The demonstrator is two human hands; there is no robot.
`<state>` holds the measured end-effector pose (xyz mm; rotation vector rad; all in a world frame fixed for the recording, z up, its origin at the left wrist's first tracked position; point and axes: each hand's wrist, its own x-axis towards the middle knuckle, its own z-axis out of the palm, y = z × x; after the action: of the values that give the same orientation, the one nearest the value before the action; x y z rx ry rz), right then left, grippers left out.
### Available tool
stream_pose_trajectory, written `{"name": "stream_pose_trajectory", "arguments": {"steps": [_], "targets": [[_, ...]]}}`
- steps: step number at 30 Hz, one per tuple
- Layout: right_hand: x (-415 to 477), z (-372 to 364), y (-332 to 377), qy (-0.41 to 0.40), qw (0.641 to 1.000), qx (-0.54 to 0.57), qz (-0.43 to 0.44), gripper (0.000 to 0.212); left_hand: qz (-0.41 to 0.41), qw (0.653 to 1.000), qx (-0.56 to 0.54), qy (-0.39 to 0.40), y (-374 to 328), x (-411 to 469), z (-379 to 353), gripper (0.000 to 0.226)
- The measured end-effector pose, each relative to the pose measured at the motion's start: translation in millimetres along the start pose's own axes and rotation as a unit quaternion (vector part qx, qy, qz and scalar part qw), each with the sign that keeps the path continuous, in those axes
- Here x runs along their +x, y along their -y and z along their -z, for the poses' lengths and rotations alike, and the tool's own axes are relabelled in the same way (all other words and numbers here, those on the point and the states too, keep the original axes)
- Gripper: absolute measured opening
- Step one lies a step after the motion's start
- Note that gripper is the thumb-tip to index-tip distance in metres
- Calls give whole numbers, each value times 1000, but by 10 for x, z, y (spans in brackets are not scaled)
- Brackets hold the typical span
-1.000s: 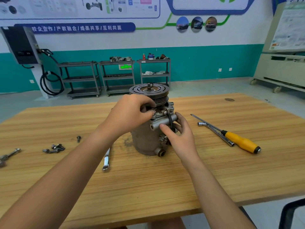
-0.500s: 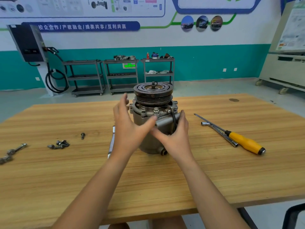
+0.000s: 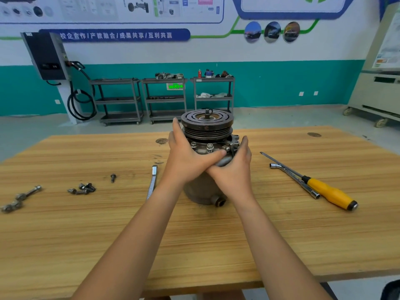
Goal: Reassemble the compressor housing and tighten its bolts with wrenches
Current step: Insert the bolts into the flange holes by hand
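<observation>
Compressor (image 3: 201, 191): upright on counter (image 3: 216, 245), pulley (image 3: 207, 126) on top.
Left hand (image 3: 186, 158): fingers (image 3: 176, 129) straight, flat against its left side.
Right hand (image 3: 234, 172): fingers straight, against right side.

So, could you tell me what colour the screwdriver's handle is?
The handle is yellow with black ends; head view.

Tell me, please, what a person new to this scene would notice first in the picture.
The eye goes first to the grey compressor, standing upright in the middle of the wooden table, its grooved pulley on top. The left hand and the right hand rest against its two sides. Next stand out the yellow-handled screwdriver on the right and the loose bolts on the left.
</observation>
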<state>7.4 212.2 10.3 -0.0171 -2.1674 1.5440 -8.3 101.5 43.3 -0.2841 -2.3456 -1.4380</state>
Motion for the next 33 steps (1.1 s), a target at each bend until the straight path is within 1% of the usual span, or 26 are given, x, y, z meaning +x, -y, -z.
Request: {"name": "stream_pose_trajectory", "arguments": {"steps": [3, 5, 9, 15, 20, 25, 33], "targets": [[16, 21, 0, 3, 1000, -2, -8, 122, 31, 999, 2, 11, 16, 43, 24, 133], [24, 40, 6, 3, 1000, -11, -6, 124, 47, 999, 21, 15, 29, 46, 39, 132], [36, 58, 10, 12, 1000, -8, -5, 125, 37, 998, 56, 14, 18, 59, 50, 122], [35, 64, -17, -2, 1000, -19, 11, 129, 31, 998, 51, 7, 8, 40, 48, 106], [29, 53, -42, -12, 999, -21, 23, 129, 24, 998, 59, 2, 24, 59, 44, 108], [33, 44, -57, -16, 999, -21, 31, 127, 24, 998, 59, 4, 24, 72, 52, 104], [46, 23, -103, -27, 999, -24, 40, 122, 24, 998, 56, 1, 34, 81, 57, 103]]}}
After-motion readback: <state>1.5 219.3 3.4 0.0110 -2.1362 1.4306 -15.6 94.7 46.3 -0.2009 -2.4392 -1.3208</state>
